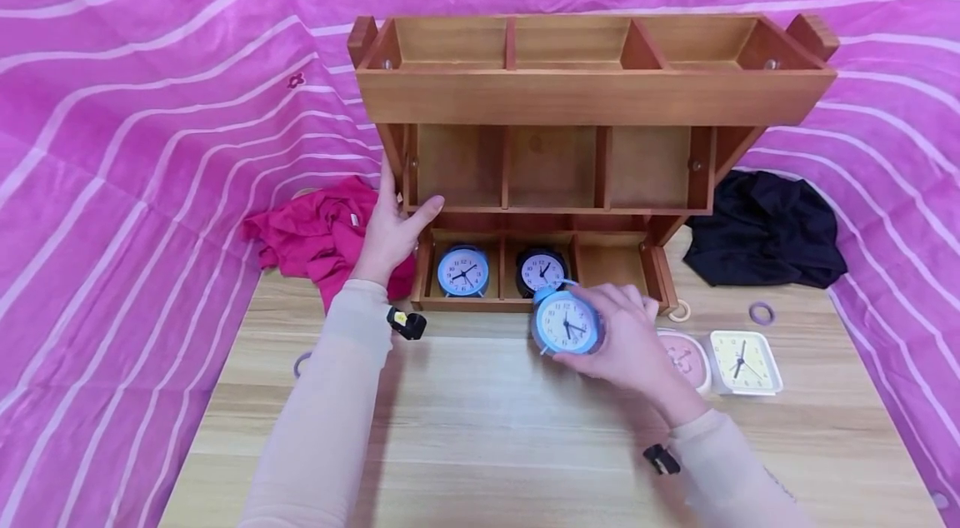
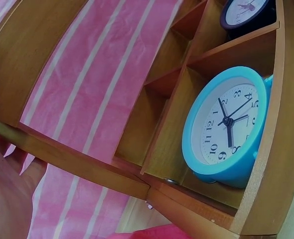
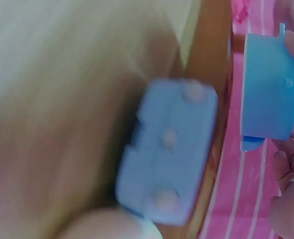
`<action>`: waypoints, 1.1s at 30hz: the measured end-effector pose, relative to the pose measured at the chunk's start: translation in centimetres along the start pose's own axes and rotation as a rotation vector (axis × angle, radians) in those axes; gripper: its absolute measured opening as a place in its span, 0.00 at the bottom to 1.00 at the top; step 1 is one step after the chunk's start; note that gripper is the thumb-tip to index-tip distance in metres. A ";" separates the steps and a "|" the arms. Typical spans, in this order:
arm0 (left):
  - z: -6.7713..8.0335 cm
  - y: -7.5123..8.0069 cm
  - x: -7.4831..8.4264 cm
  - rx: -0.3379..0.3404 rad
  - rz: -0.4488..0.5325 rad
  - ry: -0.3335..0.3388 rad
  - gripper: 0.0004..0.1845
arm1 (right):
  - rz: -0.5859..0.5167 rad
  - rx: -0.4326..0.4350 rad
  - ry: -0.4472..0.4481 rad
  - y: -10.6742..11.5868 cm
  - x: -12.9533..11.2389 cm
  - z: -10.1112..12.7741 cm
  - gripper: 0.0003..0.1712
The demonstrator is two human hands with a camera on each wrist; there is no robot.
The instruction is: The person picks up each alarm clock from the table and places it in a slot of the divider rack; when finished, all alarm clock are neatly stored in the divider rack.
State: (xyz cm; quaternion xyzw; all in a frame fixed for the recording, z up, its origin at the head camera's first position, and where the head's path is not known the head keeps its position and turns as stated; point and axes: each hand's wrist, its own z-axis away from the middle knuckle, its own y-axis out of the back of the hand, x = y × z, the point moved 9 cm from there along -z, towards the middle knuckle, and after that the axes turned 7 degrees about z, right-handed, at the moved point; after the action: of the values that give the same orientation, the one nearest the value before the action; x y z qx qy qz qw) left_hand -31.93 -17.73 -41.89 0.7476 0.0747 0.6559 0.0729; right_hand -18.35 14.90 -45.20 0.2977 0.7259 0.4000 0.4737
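Right now the right hand (image 1: pixel 626 336) has its fingers curled round a blue clock (image 1: pixel 566 324), holding it just in front of the wooden shelf's (image 1: pixel 592 95) bottom row. That row already holds another blue clock (image 1: pixel 462 271) and a dark clock (image 1: pixel 542 270). Meanwhile the left hand (image 1: pixel 392 230) rests with relaxed fingers against the shelf's left side.

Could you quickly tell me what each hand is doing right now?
Left hand: open, resting against the wooden shelf unit.
Right hand: holding a round blue alarm clock.
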 end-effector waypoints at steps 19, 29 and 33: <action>-0.3 0.0 0.2 -0.011 0.042 -0.003 0.58 | -0.029 -0.002 -0.137 3.2 9.0 -4.3 0.53; -0.1 0.0 0.1 -0.010 0.024 0.011 0.59 | -0.102 -0.073 -0.179 2.0 11.4 -4.7 0.51; -0.1 0.0 -0.1 -0.009 0.018 0.008 0.58 | -0.093 -0.105 -0.188 1.6 12.4 -4.8 0.51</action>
State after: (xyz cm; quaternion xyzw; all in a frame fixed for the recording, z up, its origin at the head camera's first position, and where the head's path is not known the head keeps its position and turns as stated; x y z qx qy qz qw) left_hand -32.04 -17.79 -41.98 0.7455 0.0652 0.6596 0.0698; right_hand -27.33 24.32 -48.32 0.2744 0.6693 0.3854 0.5728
